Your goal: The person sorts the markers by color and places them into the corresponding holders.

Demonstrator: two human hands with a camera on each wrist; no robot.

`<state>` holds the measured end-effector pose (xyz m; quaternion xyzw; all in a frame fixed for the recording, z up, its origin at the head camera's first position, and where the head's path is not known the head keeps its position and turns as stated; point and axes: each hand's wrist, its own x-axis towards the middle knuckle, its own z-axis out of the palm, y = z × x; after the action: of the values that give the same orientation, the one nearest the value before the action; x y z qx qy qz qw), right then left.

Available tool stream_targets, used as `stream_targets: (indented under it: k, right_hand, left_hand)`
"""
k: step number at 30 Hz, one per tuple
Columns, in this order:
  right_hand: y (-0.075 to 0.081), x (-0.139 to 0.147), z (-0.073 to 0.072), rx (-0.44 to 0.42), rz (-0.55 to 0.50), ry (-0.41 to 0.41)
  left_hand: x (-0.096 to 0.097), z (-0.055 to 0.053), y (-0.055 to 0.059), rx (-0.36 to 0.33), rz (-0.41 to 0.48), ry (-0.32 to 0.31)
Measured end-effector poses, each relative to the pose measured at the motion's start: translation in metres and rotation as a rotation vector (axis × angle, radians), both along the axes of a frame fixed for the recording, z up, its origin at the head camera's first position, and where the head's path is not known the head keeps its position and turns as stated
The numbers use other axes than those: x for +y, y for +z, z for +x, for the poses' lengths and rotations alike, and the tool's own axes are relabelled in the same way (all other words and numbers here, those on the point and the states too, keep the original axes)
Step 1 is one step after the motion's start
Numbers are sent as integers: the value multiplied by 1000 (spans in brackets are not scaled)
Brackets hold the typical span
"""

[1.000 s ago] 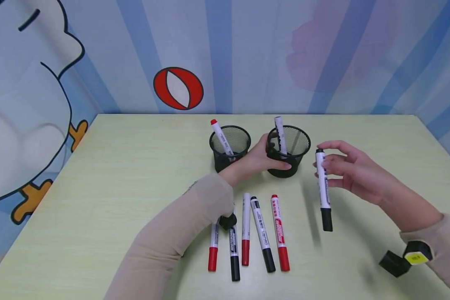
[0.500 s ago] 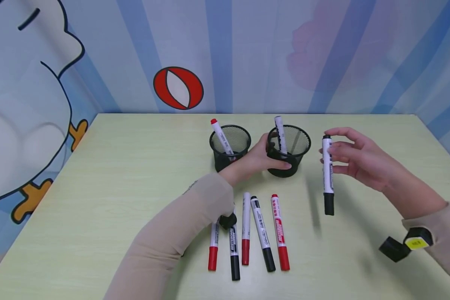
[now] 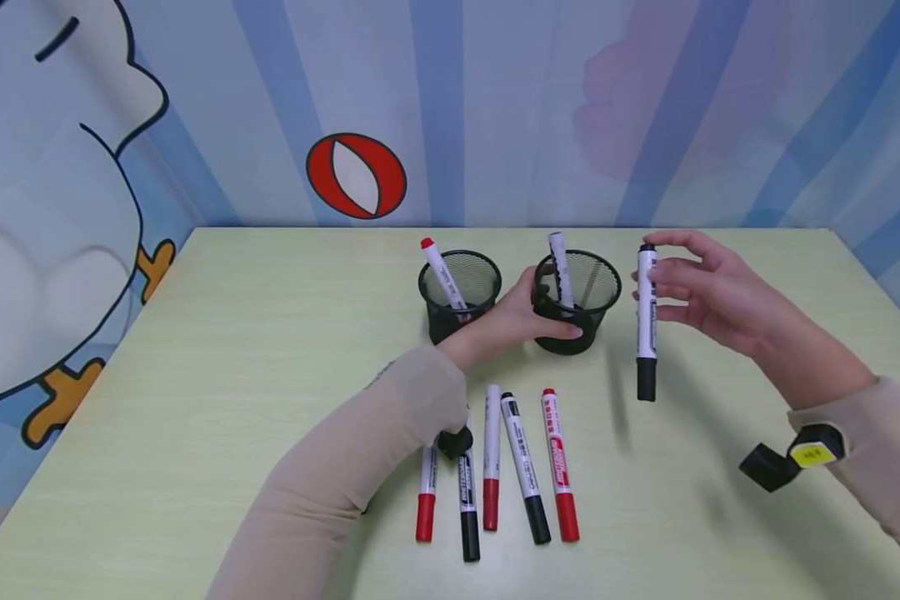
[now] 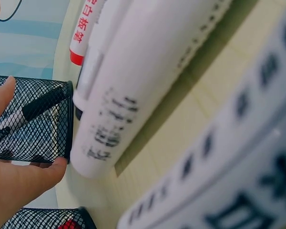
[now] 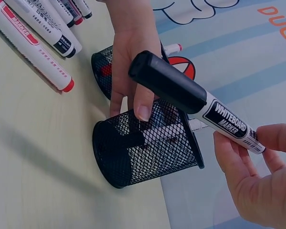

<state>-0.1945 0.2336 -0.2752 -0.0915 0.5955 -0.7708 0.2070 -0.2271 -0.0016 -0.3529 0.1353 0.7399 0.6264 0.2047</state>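
My right hand point(image 3: 708, 292) pinches a black-capped whiteboard marker point(image 3: 647, 325) by its upper end, cap downward, above the table and right of the cups. My left hand point(image 3: 528, 317) grips the right black mesh pen cup point(image 3: 588, 325) around its lower side, thumb in front. Inside that cup leans one marker point(image 3: 560, 267); the right wrist view shows its black cap point(image 5: 126, 140) at the bottom through the mesh. Just left stands a second mesh cup point(image 3: 438, 317), holding a marker with a red end point(image 3: 441, 271), partly behind my left wrist.
Several markers lie in a row on the table point(image 3: 195, 400) in front of the cups, among them a red-capped marker point(image 3: 558, 467) and a black-capped one point(image 3: 525, 467). My left forearm point(image 3: 345, 467) partly covers the leftmost ones. A printed backdrop point(image 3: 495, 108) rises behind the table.
My right hand has moved up and away toward the table's far side with the marker, which now hangs nearly vertical beside the right cup. My left hand and both cups have stayed put.
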Motion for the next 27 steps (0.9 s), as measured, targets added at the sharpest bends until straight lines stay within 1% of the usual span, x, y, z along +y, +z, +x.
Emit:
stream_targets:
  k: [3, 6, 10, 15, 21, 27]
  right_hand:
    - [3, -1, -2, -1, 27, -23]
    - [7, -2, -4, -5, 76, -67]
    - [11, -3, -7, -12, 105, -103]
    - [15, -6, -11, -18, 96, -130]
    - [16, -10, -16, -26, 84, -161]
    - [17, -10, -21, -24, 86, -171]
  left_hand:
    - [0, 0, 0, 0, -1, 1]
    - [0, 0, 0, -2, 1, 2]
    - [0, 0, 0, 0, 3, 0]
    - [0, 1, 1, -2, -2, 5]
    - [0, 1, 1, -1, -7, 5]
    - [0, 1, 1, 3, -15, 6]
